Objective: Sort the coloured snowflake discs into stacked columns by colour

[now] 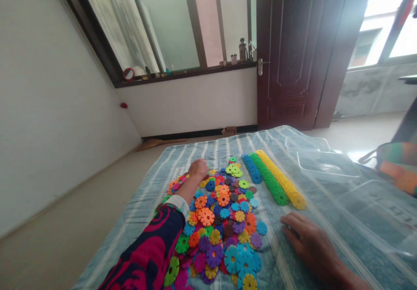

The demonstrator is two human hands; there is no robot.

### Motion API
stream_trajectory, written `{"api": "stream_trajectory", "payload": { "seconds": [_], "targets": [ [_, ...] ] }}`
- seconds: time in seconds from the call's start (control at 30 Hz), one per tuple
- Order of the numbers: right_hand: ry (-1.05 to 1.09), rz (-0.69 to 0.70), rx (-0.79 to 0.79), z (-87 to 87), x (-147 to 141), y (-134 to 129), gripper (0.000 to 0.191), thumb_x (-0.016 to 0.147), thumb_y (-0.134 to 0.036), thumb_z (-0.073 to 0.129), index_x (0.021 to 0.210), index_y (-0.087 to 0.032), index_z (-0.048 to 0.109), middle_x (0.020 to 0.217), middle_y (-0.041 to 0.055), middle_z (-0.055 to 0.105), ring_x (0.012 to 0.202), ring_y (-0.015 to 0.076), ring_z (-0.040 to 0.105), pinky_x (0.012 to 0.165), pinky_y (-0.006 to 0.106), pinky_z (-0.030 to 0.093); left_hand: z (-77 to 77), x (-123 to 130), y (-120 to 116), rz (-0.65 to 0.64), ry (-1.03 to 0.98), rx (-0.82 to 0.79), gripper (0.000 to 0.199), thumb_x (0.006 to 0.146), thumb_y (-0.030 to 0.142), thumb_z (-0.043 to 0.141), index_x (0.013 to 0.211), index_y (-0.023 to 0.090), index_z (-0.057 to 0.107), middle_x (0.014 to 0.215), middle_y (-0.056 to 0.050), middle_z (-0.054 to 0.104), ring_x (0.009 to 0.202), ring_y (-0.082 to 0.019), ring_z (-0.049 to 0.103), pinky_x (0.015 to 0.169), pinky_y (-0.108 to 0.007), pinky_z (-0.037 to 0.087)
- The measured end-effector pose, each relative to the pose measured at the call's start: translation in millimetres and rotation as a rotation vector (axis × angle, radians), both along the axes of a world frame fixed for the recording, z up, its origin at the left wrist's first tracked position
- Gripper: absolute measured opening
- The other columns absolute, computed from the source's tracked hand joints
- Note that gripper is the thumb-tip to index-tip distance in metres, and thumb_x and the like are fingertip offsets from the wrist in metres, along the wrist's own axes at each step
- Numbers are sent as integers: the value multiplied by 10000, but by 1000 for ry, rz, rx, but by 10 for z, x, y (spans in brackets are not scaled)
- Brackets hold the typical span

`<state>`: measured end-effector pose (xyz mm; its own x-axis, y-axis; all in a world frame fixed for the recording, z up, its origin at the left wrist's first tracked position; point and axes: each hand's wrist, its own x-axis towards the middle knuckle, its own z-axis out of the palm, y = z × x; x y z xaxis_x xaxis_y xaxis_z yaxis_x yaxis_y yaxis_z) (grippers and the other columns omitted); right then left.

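A loose pile of flat notched plastic discs (215,255) in many colours covers the middle of the striped cloth. Over the pile's far edge my left hand (198,168) is closed, fingers turned down and away; whatever they hold is hidden. Beyond the pile's right side lie three rows of overlapping discs: a short blue row (252,169), a longer green row (269,180) and a yellow row (280,179). My right hand (306,233) lies low over the cloth near the front end of the yellow row, fingers loosely extended, with no disc visible in it.
Clear plastic containers (329,166) stand along the right of the striped cloth (273,246). A colourful bag (397,164) is at the far right. Behind are a dark red door (293,42) and a window ledge (195,72) with small items and a flask (243,50).
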<state>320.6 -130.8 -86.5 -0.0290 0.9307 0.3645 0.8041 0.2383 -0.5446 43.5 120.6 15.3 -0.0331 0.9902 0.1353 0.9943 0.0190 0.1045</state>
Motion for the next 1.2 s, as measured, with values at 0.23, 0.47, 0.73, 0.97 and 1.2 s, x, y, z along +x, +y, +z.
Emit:
{"api": "stream_trajectory", "payload": {
  "seconds": [0.23, 0.47, 0.73, 0.97, 1.2],
  "targets": [
    [2, 0, -13, 18, 4, -4, 184, 908, -238, 453, 881, -223, 635, 870, 42, 640, 813, 176, 614, 730, 276, 457, -124, -145, 243, 35, 46, -73, 316, 654, 214, 640, 963, 242, 701, 1027, -57, 736, 996, -230, 662, 752, -233, 478],
    [-6, -8, 6, 76, -21, 18, 197, 891, -185, 454, 869, -206, 648, 848, 38, 634, 804, 167, 601, 729, 271, 438, -107, -139, 217, 36, 8, -18, 312, 631, 113, 607, 913, 209, 699, 1066, -90, 716, 1035, -271, 636, 795, -303, 470],
    [-36, -28, 1, 190, -51, 39, 194, 866, -145, 462, 830, -201, 644, 830, 36, 630, 808, 173, 590, 715, 264, 422, 129, -40, -46, -108, -240, 44, 192, 694, 209, 593, 842, 150, 701, 805, -33, 725, 834, -211, 657, 719, -264, 473],
    [19, -41, 23, 199, -39, 60, 171, 845, -129, 481, 814, -188, 640, 802, 30, 616, 769, 155, 581, 702, 252, 409, -97, 844, -811, -556, -599, -146, 168, 672, 235, 601, 769, 161, 717, 714, 9, 712, 668, -131, 635, 629, -218, 486],
    [40, -26, 39, 204, -24, 60, 155, 841, -132, 493, 829, -193, 635, 804, 26, 613, 760, 156, 581, 687, 254, 406, -377, 1578, -1241, -693, -564, -98, 146, 686, 148, 552, 729, 159, 692, 671, 15, 670, 657, -120, 600, 624, -211, 452]
  ]
}}
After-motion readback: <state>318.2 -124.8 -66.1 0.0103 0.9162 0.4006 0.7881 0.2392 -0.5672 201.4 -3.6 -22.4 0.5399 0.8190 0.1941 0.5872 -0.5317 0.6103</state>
